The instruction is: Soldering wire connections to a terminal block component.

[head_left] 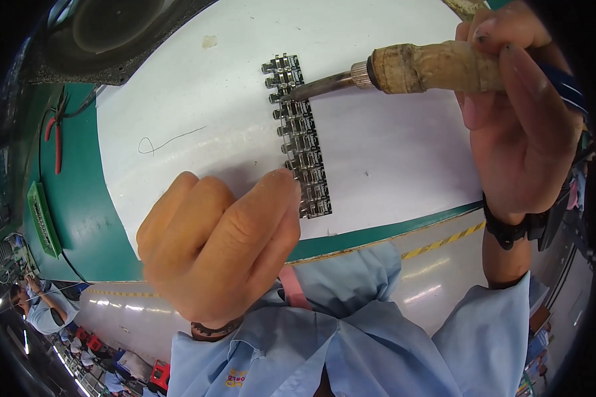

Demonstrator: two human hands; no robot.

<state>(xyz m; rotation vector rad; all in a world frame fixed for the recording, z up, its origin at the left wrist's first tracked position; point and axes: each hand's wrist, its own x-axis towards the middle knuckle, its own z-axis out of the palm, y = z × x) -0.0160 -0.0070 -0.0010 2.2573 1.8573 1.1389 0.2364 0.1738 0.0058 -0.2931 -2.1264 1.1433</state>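
Note:
A narrow strip of small black circuit boards (304,143) with metal connectors lies on a white sheet, running roughly from far to near. My left hand (222,241) is closed at the strip's lower left edge, its index finger and thumb up against it; the fingertips' undersides are hidden. In my right hand (519,112) is a soldering iron (437,66), held by its worn, tape-wrapped handle. The iron's metal tip points left and reaches the connectors in the upper part of the strip.
The white sheet (404,172) lies on a green table mat (80,218). At left are red-handled pliers (58,142) and a green tray-like part (42,218). A dark round-topped device (113,33) stands far left. A thin curled wire or line (172,140) marks the sheet. Other people sit beyond.

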